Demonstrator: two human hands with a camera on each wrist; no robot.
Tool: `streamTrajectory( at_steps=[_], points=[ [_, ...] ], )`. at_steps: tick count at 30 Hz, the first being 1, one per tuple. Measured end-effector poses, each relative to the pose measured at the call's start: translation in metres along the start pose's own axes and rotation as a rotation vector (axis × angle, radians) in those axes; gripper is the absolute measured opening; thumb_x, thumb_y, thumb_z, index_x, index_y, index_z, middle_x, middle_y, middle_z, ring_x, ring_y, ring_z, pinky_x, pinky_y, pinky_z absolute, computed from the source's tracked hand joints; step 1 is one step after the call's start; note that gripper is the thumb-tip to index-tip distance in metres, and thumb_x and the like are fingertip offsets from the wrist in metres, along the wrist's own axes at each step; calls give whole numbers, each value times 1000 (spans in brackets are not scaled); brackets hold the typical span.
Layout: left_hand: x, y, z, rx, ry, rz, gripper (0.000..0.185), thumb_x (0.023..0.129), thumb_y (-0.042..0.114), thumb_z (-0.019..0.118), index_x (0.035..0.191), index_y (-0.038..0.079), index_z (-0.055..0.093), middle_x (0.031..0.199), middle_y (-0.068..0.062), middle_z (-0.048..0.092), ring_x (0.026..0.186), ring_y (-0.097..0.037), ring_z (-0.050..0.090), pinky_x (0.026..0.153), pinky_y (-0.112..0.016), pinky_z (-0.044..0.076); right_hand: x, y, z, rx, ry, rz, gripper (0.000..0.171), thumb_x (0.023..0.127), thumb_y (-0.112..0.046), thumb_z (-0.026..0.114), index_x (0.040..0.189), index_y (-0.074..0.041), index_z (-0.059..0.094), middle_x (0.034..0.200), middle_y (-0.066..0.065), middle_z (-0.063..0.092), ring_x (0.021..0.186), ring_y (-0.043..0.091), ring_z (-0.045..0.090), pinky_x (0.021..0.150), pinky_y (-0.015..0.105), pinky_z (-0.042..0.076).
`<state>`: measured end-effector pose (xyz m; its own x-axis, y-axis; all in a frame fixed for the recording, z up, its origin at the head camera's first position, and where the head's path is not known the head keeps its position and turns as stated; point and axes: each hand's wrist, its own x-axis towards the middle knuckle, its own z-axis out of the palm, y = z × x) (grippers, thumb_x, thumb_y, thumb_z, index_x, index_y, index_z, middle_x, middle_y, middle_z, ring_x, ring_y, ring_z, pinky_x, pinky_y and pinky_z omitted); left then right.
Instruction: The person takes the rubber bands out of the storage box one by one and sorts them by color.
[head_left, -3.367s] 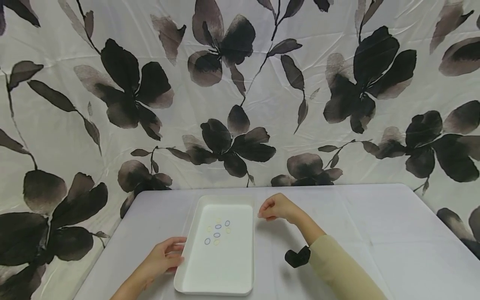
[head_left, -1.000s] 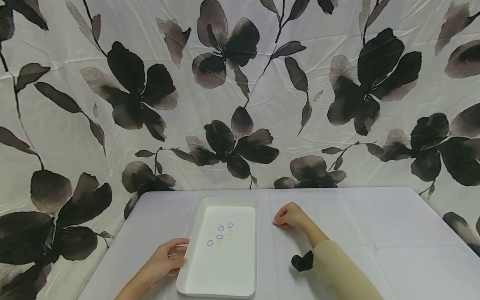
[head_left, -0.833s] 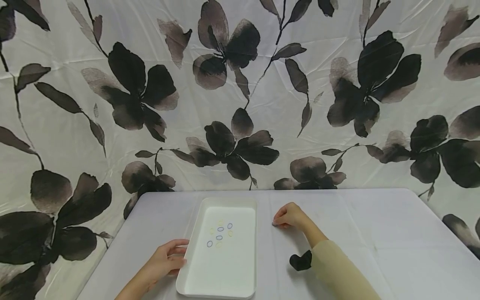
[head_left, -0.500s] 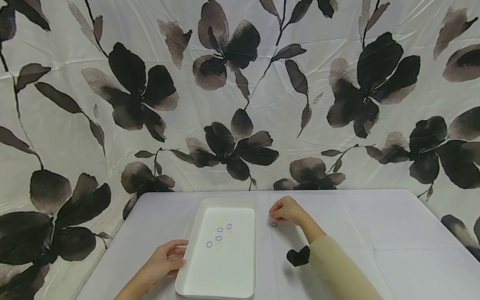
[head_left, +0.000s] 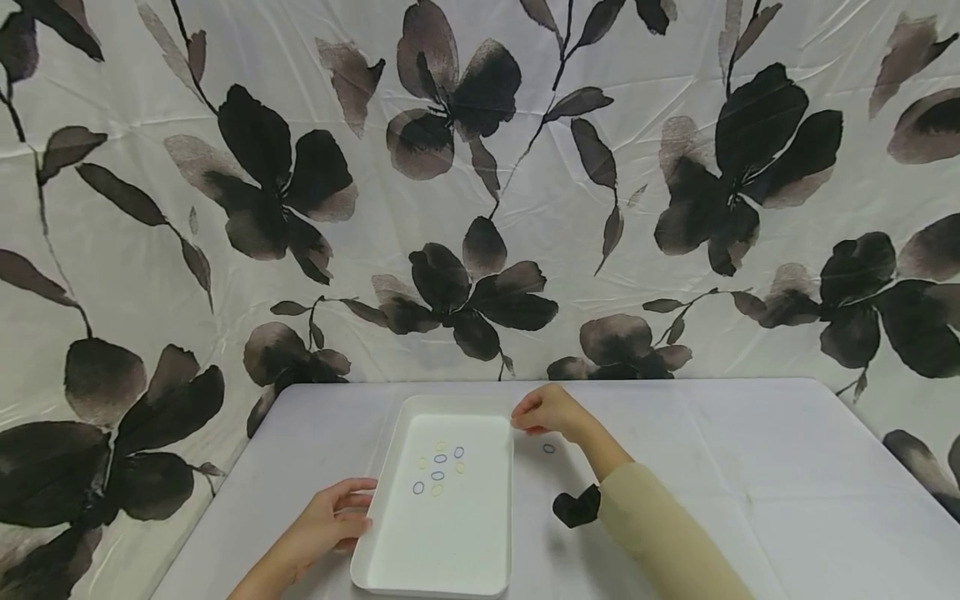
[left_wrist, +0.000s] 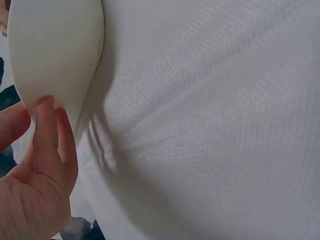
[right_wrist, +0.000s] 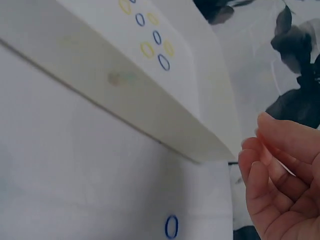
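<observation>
The right hand (head_left: pixel 547 412) now hovers at the far right corner of the white tray (head_left: pixel 390 533), just right of centre in the head view; its fingers are loosely curled and grasp nothing, which the right wrist view confirms; 0.5 s ago it sat further right, directly above a blue rubber band (head_left: pixel 549 448), and 1.0 s ago its fingertips were down on the cloth at that spot; so the hand has let that band go and drawn back toward the tray, and I judge that 1 band has just been moved out and set down.

That band lies alone on the grey tablecloth (head_left: pixel 750 450), just beside the tray's right wall and apart from the hand; the remaining bands (head_left: pixel 438 467), blue and yellow, lie in a loose cluster in the tray's far half.

The left hand (head_left: pixel 326 523), lower left of centre, has not shifted across the frames; its fingers are curled round the tray's left rim, thumb on the outer wall in the left wrist view.
</observation>
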<state>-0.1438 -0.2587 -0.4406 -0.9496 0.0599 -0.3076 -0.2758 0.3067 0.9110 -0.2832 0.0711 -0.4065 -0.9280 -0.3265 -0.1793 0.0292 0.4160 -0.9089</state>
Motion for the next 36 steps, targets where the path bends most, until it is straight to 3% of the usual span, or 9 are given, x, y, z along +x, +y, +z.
streamTrajectory(
  at_steps=[17, 26, 31, 36],
  points=[
    [1, -1, 1, -5, 11, 2, 59, 79, -4, 64, 132, -5, 41, 116, -21, 55, 89, -24, 62, 67, -40, 53, 0, -16, 48, 8, -40, -26, 11, 75, -1, 74, 84, 4, 69, 75, 4, 65, 59, 11, 58, 61, 26, 53],
    [1, -1, 1, -17, 6, 6, 59, 79, -4, 64, 133, -6, 40, 117, -22, 55, 91, -25, 62, 68, -41, 53, 3, -11, 69, 22, -67, -41, 10, 75, 1, 74, 82, 4, 69, 71, 3, 64, 56, 10, 56, 59, 25, 52],
    [1, -3, -1, -24, -3, 11, 60, 79, -3, 64, 134, -6, 39, 117, -22, 55, 89, -24, 63, 68, -41, 54, 4, -9, 81, -15, -20, -63, 7, 72, 4, 74, 78, 4, 69, 65, 2, 62, 52, 8, 54, 55, 23, 51],
    [0, -3, 0, -20, -5, 14, 60, 79, -2, 65, 133, -5, 40, 117, -21, 55, 90, -24, 62, 68, -40, 53, 6, -6, 91, -139, 34, -70, 9, 70, 4, 76, 69, 0, 68, 57, 0, 58, 48, 7, 50, 48, 20, 46]
  ],
)
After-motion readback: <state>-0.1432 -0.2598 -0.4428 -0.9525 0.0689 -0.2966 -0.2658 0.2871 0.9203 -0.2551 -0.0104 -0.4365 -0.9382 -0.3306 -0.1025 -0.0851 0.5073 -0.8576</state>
